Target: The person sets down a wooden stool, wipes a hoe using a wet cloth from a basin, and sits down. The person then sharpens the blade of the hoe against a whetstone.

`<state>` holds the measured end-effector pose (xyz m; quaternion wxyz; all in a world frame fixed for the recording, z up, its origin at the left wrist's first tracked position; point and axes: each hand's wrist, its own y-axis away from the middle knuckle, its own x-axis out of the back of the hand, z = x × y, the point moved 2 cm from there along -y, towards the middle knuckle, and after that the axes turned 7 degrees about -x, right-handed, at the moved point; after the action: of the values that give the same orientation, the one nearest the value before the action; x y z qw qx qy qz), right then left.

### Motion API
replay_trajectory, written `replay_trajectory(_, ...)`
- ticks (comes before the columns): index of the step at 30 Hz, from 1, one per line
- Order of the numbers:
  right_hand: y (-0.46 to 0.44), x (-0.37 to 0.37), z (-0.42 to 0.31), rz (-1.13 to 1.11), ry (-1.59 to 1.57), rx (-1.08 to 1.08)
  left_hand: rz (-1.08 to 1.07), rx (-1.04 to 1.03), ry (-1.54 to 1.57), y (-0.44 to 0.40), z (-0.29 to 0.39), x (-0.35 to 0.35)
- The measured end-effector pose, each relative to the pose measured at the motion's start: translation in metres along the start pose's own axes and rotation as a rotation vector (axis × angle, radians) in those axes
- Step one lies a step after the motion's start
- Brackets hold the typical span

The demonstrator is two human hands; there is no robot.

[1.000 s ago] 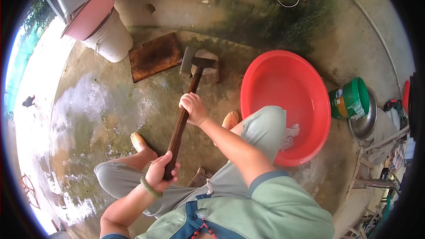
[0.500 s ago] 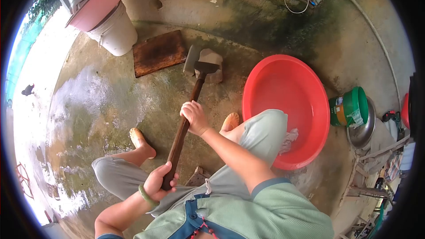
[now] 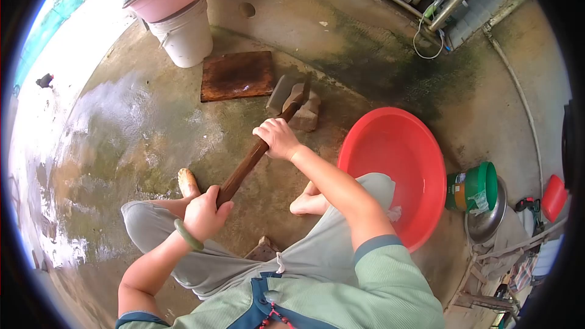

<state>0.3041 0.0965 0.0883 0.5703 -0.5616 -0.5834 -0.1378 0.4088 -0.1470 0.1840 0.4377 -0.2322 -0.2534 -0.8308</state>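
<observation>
I hold a hoe (image 3: 242, 172) by its dark wooden handle with both fists. My left hand (image 3: 205, 213), with a green bangle on the wrist, grips the near end of the handle above my knees. Farther up, closer to the metal head, my right hand (image 3: 278, 138) is wrapped round the shaft. The blade (image 3: 306, 87) appears nearly edge-on, over a pale stone (image 3: 304, 117) on the wet floor. I cannot tell whether the blade touches the stone. A grey block (image 3: 279, 94) leans against the stone's left side.
Right of my knee stands a red basin (image 3: 429, 167) with water and a pale cloth. A green bucket (image 3: 484, 186) and a metal bowl (image 3: 487, 222) lie beyond it. A brown board (image 3: 237, 76) and a white bucket (image 3: 186, 36) are ahead. A small wooden stool (image 3: 263, 250) shows between my legs.
The hoe's blade has turned from facing flat toward me to nearly edge-on. The handle's near end, with my left hand, has moved forward and slants more. The camera view has also shifted.
</observation>
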Motion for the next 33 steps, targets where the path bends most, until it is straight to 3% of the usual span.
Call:
replay_trajectory(1, -0.001, -0.002, -0.003, -0.006, -0.014, -0.001, 0.176, -0.338, -0.566, 0.014, 0.009, 0.003)
replay_trajectory(3, 0.004, -0.014, -0.005, -0.489, 0.057, -0.049, 0.146, -0.208, -0.708, 0.030, 0.010, -0.003)
replay_trajectory(5, 0.017, -0.021, -0.011, -0.475, 0.029, -0.090, 0.254, -0.399, -0.917, 0.036, 0.006, -0.005)
replay_trajectory(7, 0.040, -0.033, -0.013, -0.353, 0.002, -0.151, 0.153, -0.327, -0.759, 0.046, 0.005, -0.009)
replay_trajectory(8, 0.053, -0.039, -0.014, -0.259, 0.008, -0.159, 0.078, -0.222, -0.464, 0.046, -0.008, -0.015)
replay_trajectory(9, 0.060, -0.041, -0.019, -0.351, -0.012, -0.177, 0.001, -0.114, -0.169, 0.045, -0.020, -0.022)
replay_trajectory(10, 0.067, -0.040, -0.022, -0.356, -0.015, -0.170, -0.223, 0.125, 0.053, 0.040, -0.032, -0.030)
replay_trajectory(11, 0.072, -0.039, -0.023, -0.354, -0.014, -0.169, -0.234, 0.120, 0.049, 0.034, -0.042, -0.035)
replay_trajectory(13, 0.073, -0.032, -0.028, -0.391, -0.008, -0.160, -0.683, 0.879, 1.308, 0.037, -0.048, -0.059)
replay_trajectory(17, 0.075, -0.022, -0.035, -0.436, -0.036, -0.144, -0.652, 0.923, 1.372, 0.054, -0.037, -0.062)
replay_trajectory(19, 0.078, -0.029, -0.019, -0.447, -0.114, -0.182, -0.635, 0.983, 1.258, 0.041, -0.034, -0.073)
replay_trajectory(24, 0.059, -0.034, 0.050, -0.456, 0.009, -0.257, -0.488, 0.836, 1.239, -0.027, -0.036, -0.112)
replay_trajectory(27, 0.059, -0.024, 0.027, -0.480, 0.024, -0.183, -0.547, 0.876, 1.464, -0.002, -0.033, -0.095)
replay_trajectory(30, 0.071, -0.024, -0.028, -0.559, 0.003, -0.160, -0.560, 0.974, 1.368, 0.053, -0.023, -0.071)
replay_trajectory(33, 0.067, -0.032, -0.014, -0.484, 0.018, -0.157, -0.473, 0.973, 1.207, 0.037, -0.030, -0.078)
